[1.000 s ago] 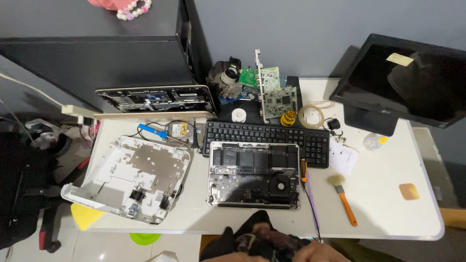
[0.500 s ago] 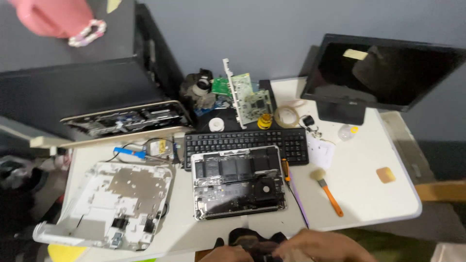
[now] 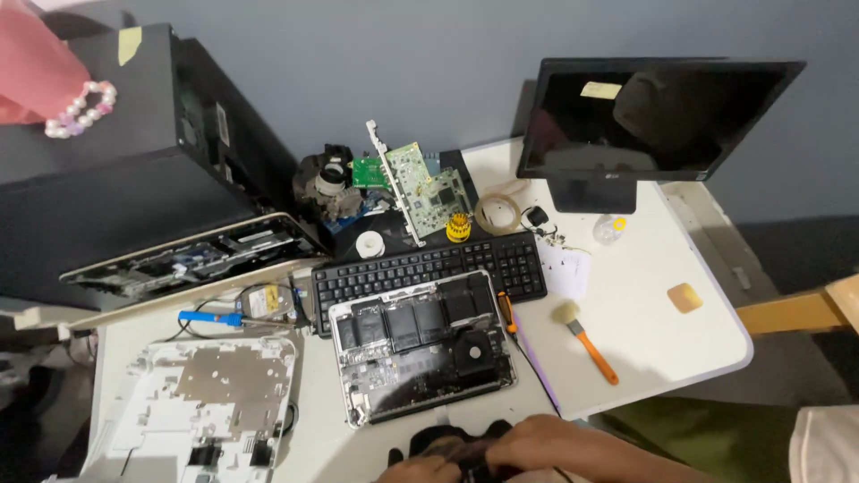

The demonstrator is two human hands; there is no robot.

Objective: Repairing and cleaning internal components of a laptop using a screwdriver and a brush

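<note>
While the opened laptop lies nearby, both hands' fingers pinch a black object.

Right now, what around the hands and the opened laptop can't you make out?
- Dark object under both hands: bottom frame edge cuts it, hands cover it, kind unclear.
- Left hand and right hand: fingers cropped, grip unreadable.
- Opened laptop: screws and connectors too small.
- White chassis: lower-left part cut off.
</note>
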